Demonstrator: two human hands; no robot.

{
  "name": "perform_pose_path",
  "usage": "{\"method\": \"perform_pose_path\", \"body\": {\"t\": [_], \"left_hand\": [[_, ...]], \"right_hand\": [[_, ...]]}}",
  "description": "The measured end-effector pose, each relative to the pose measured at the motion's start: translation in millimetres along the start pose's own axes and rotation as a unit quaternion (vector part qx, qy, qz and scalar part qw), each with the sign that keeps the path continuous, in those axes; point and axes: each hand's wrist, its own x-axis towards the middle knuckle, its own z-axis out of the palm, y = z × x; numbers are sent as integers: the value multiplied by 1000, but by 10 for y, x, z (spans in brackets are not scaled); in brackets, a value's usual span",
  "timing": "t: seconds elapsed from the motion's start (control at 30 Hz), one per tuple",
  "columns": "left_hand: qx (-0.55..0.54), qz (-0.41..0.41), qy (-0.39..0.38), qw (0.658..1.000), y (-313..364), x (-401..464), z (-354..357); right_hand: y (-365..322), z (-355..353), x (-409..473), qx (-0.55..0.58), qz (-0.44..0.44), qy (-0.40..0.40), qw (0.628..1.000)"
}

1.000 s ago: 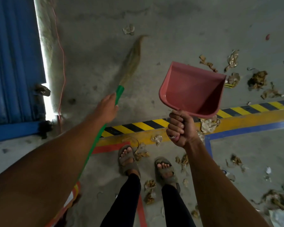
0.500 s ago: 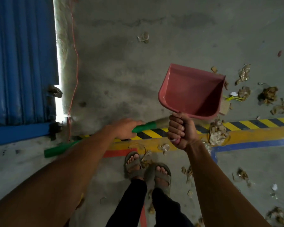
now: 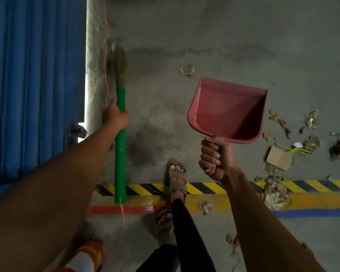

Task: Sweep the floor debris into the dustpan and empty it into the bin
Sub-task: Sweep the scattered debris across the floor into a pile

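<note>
1. A pink dustpan is held up in the air at the right of centre, its open scoop facing the camera and holding nothing.
2. The right hand grips the dustpan's handle from below, fingers curled tightly round it, with a ring visible on one finger.
3. A broom with a green handle points away from the person at the left of centre, its straw-coloured bristle head far from the body and close to the foot of a blue corrugated wall.
4. The left hand is wrapped round the broom's handle just below the bristles; the fingers themselves are hidden behind the hand.
5. Floor debris, made of crumpled brown paper, leaves and scraps, lies scattered on the grey concrete floor to the right of the dustpan, well apart from the broom.
6. A small cardboard piece lies among that debris, and one lone crumpled scrap sits on the floor beyond the dustpan.
7. A black-and-yellow hazard stripe crosses the floor from left to right, with yellow, red and blue painted lines beside it on the near side.
8. The person's sandalled foot stands on the stripe; the other foot is just behind it.
9. A thin red wire runs along the floor near the wall.
10. An orange-and-white cone shows at the bottom edge.
</note>
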Motion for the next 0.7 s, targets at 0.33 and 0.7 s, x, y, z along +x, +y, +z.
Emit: {"method": "perform_pose_path", "body": {"t": [0.33,0.7], "left_hand": [[20,51,-157,986,607,901,734],[272,319,-351,837,1066,952,603]], "right_hand": [[-897,-175,656,7,14,19,1000],[-1334,35,569,36,-25,58,997]]}}
